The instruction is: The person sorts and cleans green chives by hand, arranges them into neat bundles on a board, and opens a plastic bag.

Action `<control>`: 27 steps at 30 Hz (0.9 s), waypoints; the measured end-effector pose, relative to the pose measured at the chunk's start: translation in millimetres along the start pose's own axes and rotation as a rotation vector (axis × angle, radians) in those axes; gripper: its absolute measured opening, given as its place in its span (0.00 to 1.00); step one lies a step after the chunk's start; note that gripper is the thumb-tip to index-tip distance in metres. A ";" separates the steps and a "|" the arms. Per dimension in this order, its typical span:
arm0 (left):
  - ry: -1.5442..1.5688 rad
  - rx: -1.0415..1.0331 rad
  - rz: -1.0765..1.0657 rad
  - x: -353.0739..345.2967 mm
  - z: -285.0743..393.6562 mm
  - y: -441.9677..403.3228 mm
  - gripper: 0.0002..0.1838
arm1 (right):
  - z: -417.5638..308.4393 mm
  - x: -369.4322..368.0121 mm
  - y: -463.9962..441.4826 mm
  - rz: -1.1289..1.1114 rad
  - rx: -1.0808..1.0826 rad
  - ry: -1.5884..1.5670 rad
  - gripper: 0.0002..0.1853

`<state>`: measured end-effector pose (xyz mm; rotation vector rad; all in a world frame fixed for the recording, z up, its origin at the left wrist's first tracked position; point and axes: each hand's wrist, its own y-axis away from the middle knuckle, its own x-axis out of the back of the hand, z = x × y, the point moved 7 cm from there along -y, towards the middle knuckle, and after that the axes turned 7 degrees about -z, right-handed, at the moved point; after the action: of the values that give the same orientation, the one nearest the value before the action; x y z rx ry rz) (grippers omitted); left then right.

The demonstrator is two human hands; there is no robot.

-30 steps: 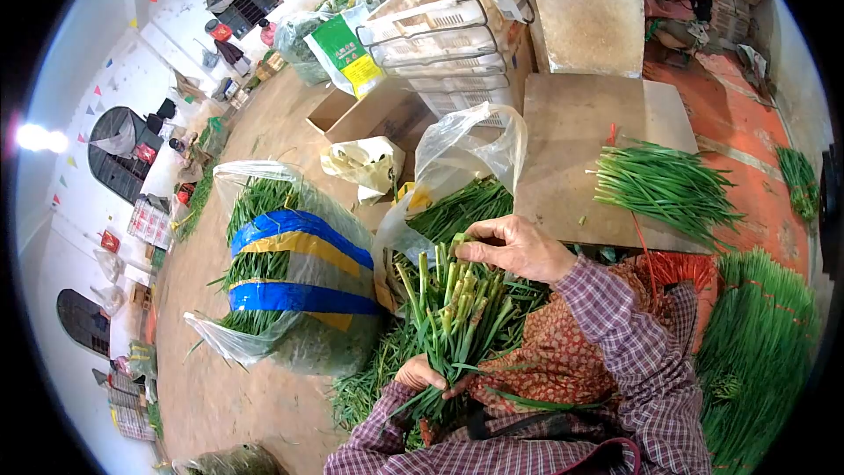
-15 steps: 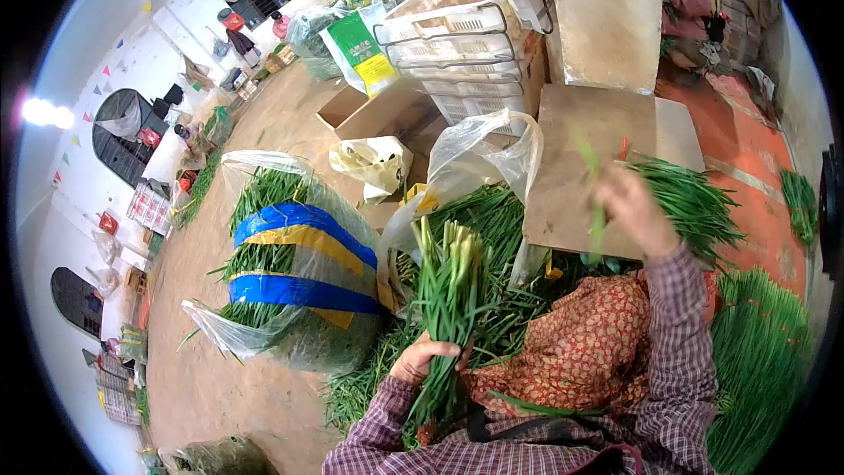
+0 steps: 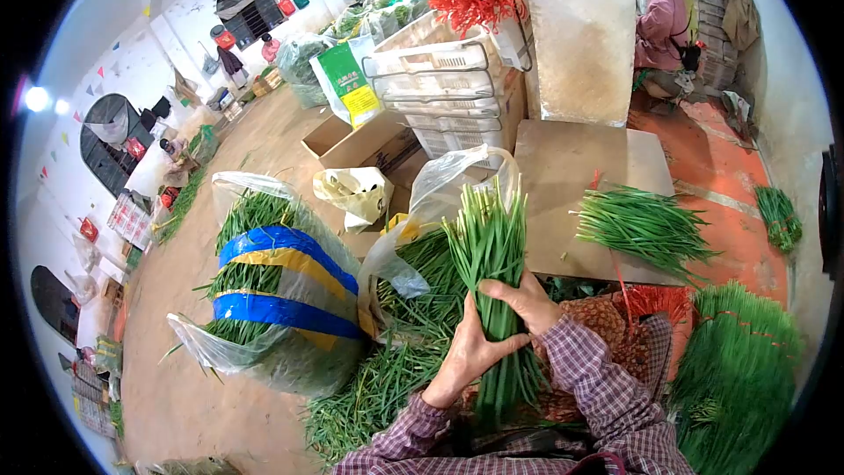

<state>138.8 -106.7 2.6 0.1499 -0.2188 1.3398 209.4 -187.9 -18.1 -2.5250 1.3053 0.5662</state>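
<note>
One bunch of green stalks [image 3: 494,251] is held by the left hand [image 3: 469,354] and the right hand [image 3: 526,304]. The left hand is a bit lower. The fingers of both hands curl around the bunch, open only as wide as the stalks are thick. The pale ends point up, and the green leaves hang down below the hands. Close by, loose green leaves [image 3: 365,400] lie in a messy pile. A clear plastic bag [image 3: 448,178] stands just behind the bunch. To the left, a fat bag with blue and yellow stripes [image 3: 286,306] is full of greens on the floor [image 3: 211,396]. To the right, another green bunch [image 3: 649,227] lies on a brown board [image 3: 567,158], near a big bundle of long green stalks [image 3: 734,378]
</note>
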 end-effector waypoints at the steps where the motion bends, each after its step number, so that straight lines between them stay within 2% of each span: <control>1: -0.037 0.070 -0.061 -3.2 6.8 6.2 0.55 | 2.8 8.1 2.7 0.037 -0.065 -0.052 0.37; 4: -0.095 -0.119 -0.131 -2.2 21.5 19.4 0.57 | -11.4 16.2 10.9 -0.021 -0.051 -0.064 0.34; 7: 0.277 0.131 -0.205 12.8 9.8 36.4 0.50 | -10.4 14.8 20.9 -0.124 -0.098 -0.142 0.34; 8: 0.302 0.161 -0.191 23.9 5.7 36.9 0.47 | -4.7 15.2 20.9 -0.182 -0.097 -0.105 0.35; 9: 0.354 0.094 -0.094 35.4 -9.4 35.6 0.47 | 0.0 12.1 23.1 -0.241 -0.096 -0.067 0.36; 11: 0.504 0.040 -0.048 47.0 -19.6 24.5 0.50 | 11.8 8.9 29.2 -0.215 -0.131 -0.008 0.36; 12: 0.654 -0.028 -0.128 44.8 -22.4 20.9 0.53 | 16.9 4.4 31.9 -0.221 -0.155 0.013 0.37; 15: 0.945 -0.011 -0.047 41.2 -46.8 21.7 0.58 | 30.2 -12.4 45.8 -0.207 -0.231 0.045 0.40; 16: 1.057 -0.018 0.029 37.4 -49.8 22.5 0.55 | 32.6 -16.0 49.8 -0.238 -0.264 0.069 0.42; 18: 1.181 -0.049 -0.009 32.5 -86.1 10.6 0.51 | 32.7 -21.3 57.4 -0.272 -0.306 0.088 0.45; 21: 1.296 -0.064 -0.029 24.3 -93.9 6.1 0.46 | 23.1 -24.2 68.6 -0.324 -0.337 0.202 0.50; 23: 1.334 -0.093 -0.147 17.7 -91.0 2.4 0.42 | 7.4 -13.9 72.9 -0.263 -0.152 0.509 0.54; 25: 1.393 -0.075 -0.145 16.8 -96.5 2.3 0.42 | -18.3 -1.5 75.8 -0.265 -0.177 0.897 0.56; 26: 1.387 -0.091 -0.145 17.3 -94.1 0.9 0.43 | -37.5 0.1 78.7 -0.239 -0.297 0.995 0.58; 27: 1.381 -0.106 -0.146 17.7 -93.0 0.5 0.44 | -58.1 6.7 79.2 -0.130 -0.155 1.174 0.51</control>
<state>148.7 -68.2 -83.3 -0.8261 0.8677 1.0275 161.1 -260.2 28.1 -3.1035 1.3363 -1.0559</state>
